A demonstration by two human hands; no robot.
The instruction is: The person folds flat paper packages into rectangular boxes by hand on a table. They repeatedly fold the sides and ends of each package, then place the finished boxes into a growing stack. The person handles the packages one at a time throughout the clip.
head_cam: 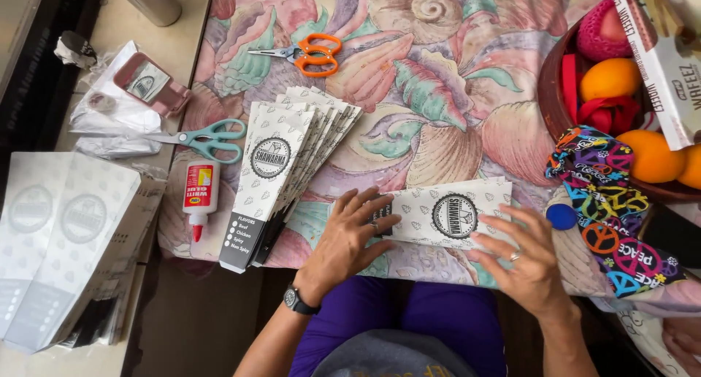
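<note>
While both hands press flat, left hand (347, 235) and right hand (526, 256) spread open on the white patterned paper sleeve (445, 213) at the table's near edge, I'd keep the pressure even (fingers splayed, nothing gripped). Fanned stack of matching sleeves (281, 169) sits just left.

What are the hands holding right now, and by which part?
Nothing is gripped: left hand and right hand press flat on the two ends of a white paper sleeve.

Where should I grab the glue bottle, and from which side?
Probably around the labelled body of the glue bottle, coming from above. It lies flat with its red nozzle toward the table edge; teal scissors sit at its base, the sleeve stack on its right.
</note>
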